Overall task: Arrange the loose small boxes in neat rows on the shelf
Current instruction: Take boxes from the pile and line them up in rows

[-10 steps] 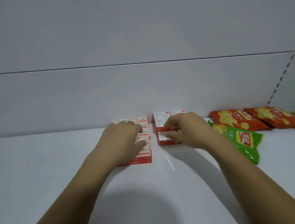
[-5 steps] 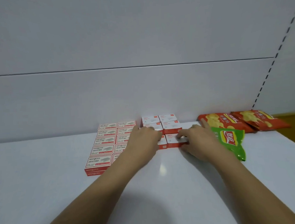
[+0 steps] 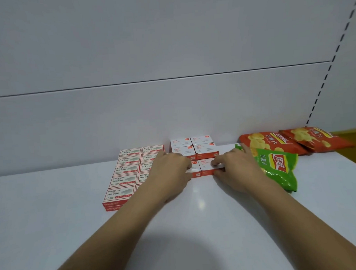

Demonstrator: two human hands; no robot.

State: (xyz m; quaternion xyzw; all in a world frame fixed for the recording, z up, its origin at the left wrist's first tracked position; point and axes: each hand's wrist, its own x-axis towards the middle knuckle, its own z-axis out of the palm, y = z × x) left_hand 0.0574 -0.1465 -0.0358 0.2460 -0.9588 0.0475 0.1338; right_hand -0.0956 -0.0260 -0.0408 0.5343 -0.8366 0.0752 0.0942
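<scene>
White shelf [image 3: 54,222], plain grey wall [image 3: 169,43] behind. We've got the small boxes [image 3: 192,146] mid-shelf against the wall in two-wide rows, just right of the staple boxes [image 3: 125,169]. Left hand [image 3: 170,167] curls round the left end of the front pair [image 3: 205,164], and right hand [image 3: 235,169] pinches the right end, top and near edge. We reckon they're light, stiff card and a bit slidey, so squeeze the ends gently. All boxes are closed, contents hidden. Chip bags [image 3: 278,165] lie right, sealed.
</scene>
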